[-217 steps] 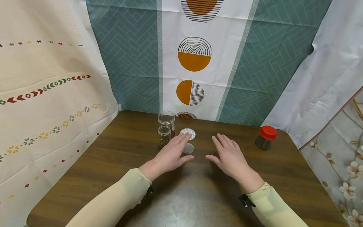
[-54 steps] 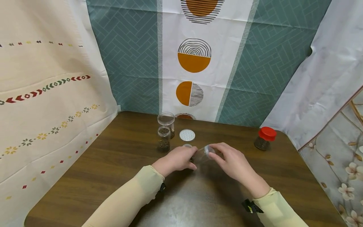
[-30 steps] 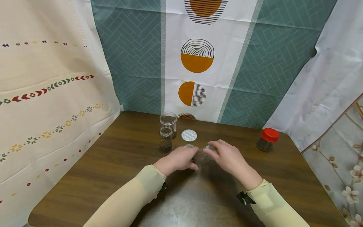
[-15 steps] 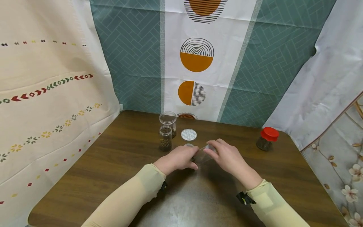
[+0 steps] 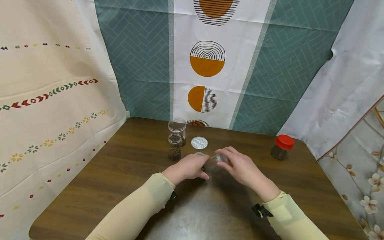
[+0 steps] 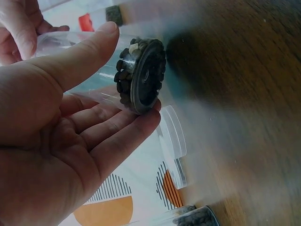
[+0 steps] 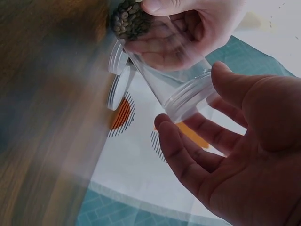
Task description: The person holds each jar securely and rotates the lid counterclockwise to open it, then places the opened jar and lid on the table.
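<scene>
My left hand [image 5: 192, 166] grips a clear jar [image 7: 164, 70] around its lower part, thumb on one side and fingers below. Small dark seeds [image 6: 127, 70] are gathered at the jar's base, which faces the table in a tilt. At the jar's upper end, my right hand [image 5: 238, 165] curls thumb and fingers around a clear, ridged lid [image 7: 188, 99]. In the head view the jar [image 5: 212, 165] leans with its top toward the right hand, its base mostly behind the left fingers.
Left of the hands stand a small seed jar [image 5: 175, 148] and, behind it, a wider clear jar [image 5: 177, 126]. A flat patterned disc [image 5: 199, 142] lies nearby, a smaller lid [image 5: 200, 153] partly behind my left hand. A red-capped jar [image 5: 282, 146] stands on the right of the wooden table [image 5: 120, 186].
Several seconds ago both hands were open and apart, without the jar. Over the last second the right fingers shifted around the lid, showing more of its ridges; the left hand stayed still.
</scene>
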